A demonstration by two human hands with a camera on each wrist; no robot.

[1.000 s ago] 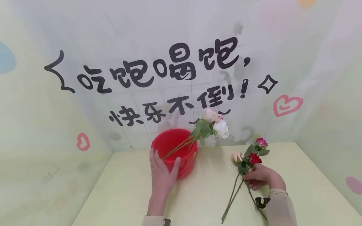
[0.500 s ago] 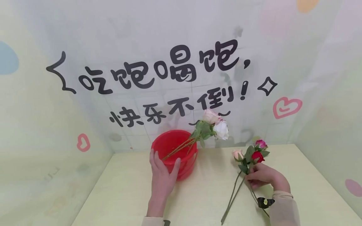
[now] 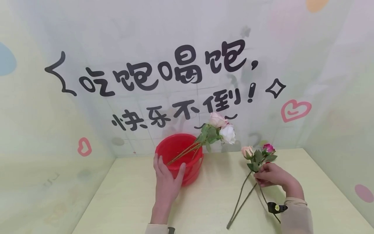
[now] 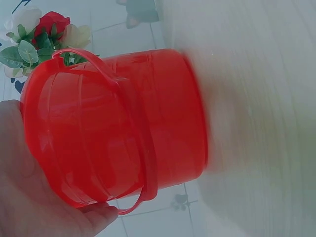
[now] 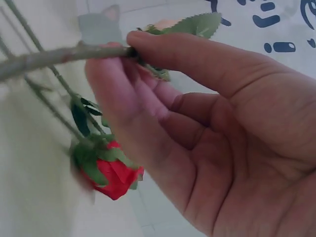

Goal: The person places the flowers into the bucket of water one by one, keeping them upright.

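My left hand (image 3: 167, 187) grips the near left rim of a red bucket (image 3: 191, 174), which stands upright on the table. A pale pink rose (image 3: 217, 119) and a white rose (image 3: 228, 133) lean out over its right side, and a red rose (image 4: 51, 23) shows beside them in the left wrist view. My right hand (image 3: 276, 177) pinches a rose stem (image 5: 54, 58) between thumb and forefinger; it appears to lead to the peach rose (image 3: 247, 151). A magenta rose (image 3: 268, 148) lies just beyond that hand. Another red rose (image 5: 116, 170) is mostly hidden by it in the head view.
The pale table (image 3: 117, 201) meets a printed wall sheet (image 3: 146, 42) with black lettering behind the bucket and sheets at both sides. Loose rose stems (image 3: 241, 208) cross in front of my right hand.
My right hand has moved slightly right, covering the red rose on the table in the head view. The peach rose has shifted up and a little right. My left hand stays on the bucket.
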